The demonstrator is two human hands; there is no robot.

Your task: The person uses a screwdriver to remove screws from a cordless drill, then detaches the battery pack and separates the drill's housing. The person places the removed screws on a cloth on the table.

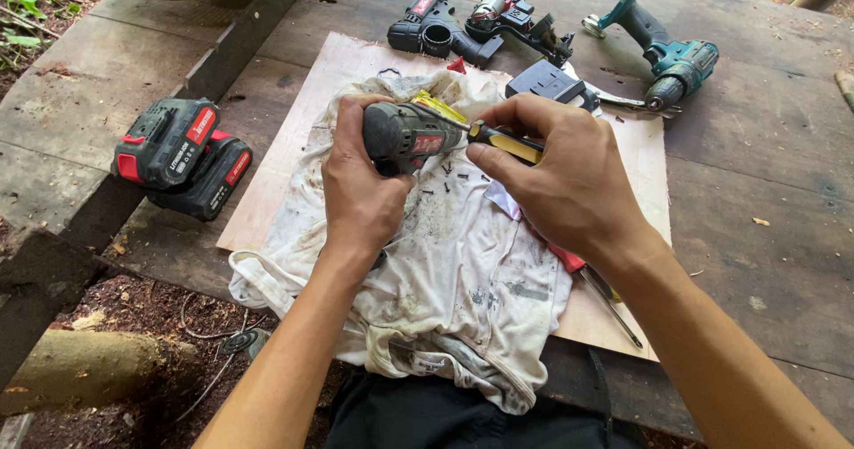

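The drill motor (405,136) sits over a stained white cloth (445,271) at the middle of the tabletop (765,236), clamped in the left hand (360,182), while the right hand (560,178) is closed around a yellow-handled screwdriver (503,140) whose tip meets its side. Keeping the blade square in the screw and the motor braced looks wise, since small black screws (445,178) lie loose on the cloth. Two red batteries (182,156) and a teal drill (663,53) lie well apart.

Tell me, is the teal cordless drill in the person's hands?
No, the teal cordless drill lies on the wooden table, apart from both hands.
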